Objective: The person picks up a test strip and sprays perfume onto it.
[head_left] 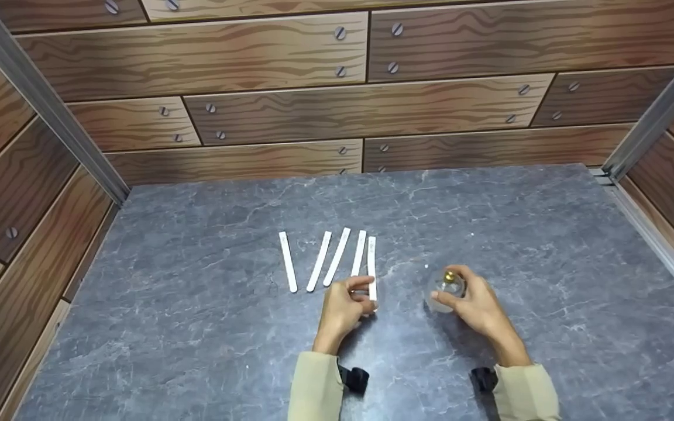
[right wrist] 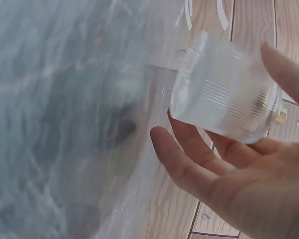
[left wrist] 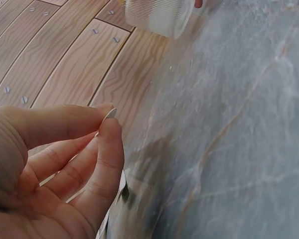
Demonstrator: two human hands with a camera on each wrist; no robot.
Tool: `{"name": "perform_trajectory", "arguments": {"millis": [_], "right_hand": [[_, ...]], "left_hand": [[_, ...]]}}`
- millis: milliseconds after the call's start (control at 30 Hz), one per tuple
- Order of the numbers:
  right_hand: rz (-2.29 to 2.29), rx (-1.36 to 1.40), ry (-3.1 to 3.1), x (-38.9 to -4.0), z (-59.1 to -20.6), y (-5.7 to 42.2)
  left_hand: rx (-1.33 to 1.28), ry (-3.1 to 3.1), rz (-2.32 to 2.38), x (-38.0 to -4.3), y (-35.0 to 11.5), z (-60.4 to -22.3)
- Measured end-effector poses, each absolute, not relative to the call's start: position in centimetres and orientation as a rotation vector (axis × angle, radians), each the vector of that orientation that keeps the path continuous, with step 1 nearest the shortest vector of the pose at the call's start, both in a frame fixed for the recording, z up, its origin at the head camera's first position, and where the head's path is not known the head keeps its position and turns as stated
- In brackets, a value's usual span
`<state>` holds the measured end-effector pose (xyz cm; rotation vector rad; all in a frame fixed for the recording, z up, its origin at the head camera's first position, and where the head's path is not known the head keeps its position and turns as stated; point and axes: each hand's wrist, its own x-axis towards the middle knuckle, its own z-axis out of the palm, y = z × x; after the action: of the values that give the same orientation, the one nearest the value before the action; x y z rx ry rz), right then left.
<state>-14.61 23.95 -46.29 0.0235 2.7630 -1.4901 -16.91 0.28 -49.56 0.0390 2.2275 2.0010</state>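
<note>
My left hand (head_left: pixel 343 307) pinches a flat white stick (head_left: pixel 372 260) near its lower end, between thumb and fingers. In the left wrist view, only the stick's rounded tip (left wrist: pixel 111 114) pokes out past the fingertips. To the right, my right hand (head_left: pixel 480 301) holds a clear ribbed jar (right wrist: pixel 219 87) with fingers and thumb around its sides. A small gold knob (head_left: pixel 449 276) tops the jar. The jar appears tilted in the right wrist view, its base toward the tabletop.
Several more white sticks (head_left: pixel 288 263) lie fanned out on the grey marbled table (head_left: pixel 196 327), left of the left hand. Wood-patterned panels (head_left: pixel 278 117) wall the back and both sides. Metal rails (head_left: pixel 659 234) run along the corners and right edge.
</note>
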Motion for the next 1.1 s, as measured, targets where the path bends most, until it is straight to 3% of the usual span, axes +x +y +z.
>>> {"name": "perform_trajectory", "arguments": {"millis": [1100], "right_hand": [[-2.156,0.352,2.306,-14.3,-46.2,23.8]], "left_hand": [[0.162,2.263,2.007,-15.9,-0.2,-49.3]]}}
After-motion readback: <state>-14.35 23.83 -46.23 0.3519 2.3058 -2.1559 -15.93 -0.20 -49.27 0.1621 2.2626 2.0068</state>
